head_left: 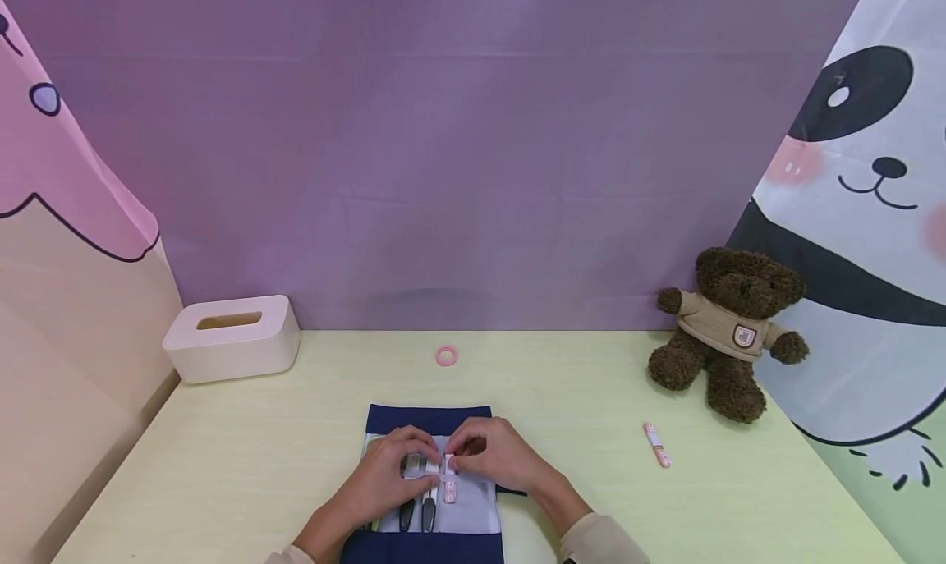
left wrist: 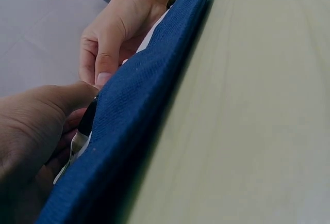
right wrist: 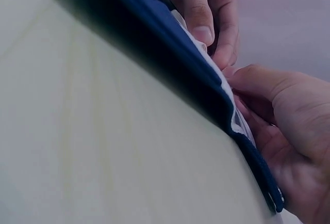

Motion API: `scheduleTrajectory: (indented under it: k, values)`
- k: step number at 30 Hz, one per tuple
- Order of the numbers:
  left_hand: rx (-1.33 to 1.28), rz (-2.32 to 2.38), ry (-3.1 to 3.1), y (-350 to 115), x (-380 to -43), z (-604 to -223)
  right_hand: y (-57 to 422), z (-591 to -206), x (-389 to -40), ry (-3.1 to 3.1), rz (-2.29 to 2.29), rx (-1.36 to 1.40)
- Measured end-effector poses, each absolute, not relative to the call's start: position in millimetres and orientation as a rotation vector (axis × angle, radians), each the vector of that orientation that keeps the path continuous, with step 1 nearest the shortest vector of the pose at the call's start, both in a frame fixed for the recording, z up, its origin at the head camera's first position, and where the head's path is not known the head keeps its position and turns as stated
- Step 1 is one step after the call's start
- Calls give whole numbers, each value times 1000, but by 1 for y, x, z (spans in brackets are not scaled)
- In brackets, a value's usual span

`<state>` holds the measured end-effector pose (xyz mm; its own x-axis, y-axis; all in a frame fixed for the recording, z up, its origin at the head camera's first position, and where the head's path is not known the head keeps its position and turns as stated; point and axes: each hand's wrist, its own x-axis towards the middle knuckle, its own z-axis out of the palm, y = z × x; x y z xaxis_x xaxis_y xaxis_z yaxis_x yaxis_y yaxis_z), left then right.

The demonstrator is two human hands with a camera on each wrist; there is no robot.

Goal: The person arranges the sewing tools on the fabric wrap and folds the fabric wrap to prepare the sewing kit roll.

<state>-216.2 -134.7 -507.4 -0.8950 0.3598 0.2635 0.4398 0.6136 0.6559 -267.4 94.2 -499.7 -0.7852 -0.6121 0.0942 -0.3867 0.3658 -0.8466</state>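
A navy tool roll (head_left: 429, 419) with a pale grey lining (head_left: 480, 506) lies open on the table in the head view. Slim tools with dark handles (head_left: 429, 515) are tucked under its pale strap. Over them, the thumb and fingers of my left hand (head_left: 395, 470) pinch the strap. To its right, my right hand (head_left: 498, 453) pinches the upper end of a slim pink-and-white stick (head_left: 450, 492), which passes under the strap. In the left wrist view a black-handled metal tool (left wrist: 87, 118) shows beside my left thumb. The fingertips partly hide the strap.
Another pink-and-white stick (head_left: 656, 445) lies to the right on the table. A pink ring (head_left: 446, 355) sits beyond the roll. At the back stand a white tissue box (head_left: 232, 346) on the left and a brown teddy bear (head_left: 727, 334) on the right.
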Motion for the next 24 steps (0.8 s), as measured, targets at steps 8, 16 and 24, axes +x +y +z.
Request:
scheduleTrajectory:
  k: [8,16,24]
  values:
    - [-662,-1144,-2753,-134,-217,-507,103,-496,-271,2382,-1422,-910]
    - [-641,-1163,-2776,-131,-216,-509,169,-475,-281,2491,-1461,-798]
    - [-628,-1141,-2782,-132,-217,-511,260,-461,-287,2645,-1438,-538]
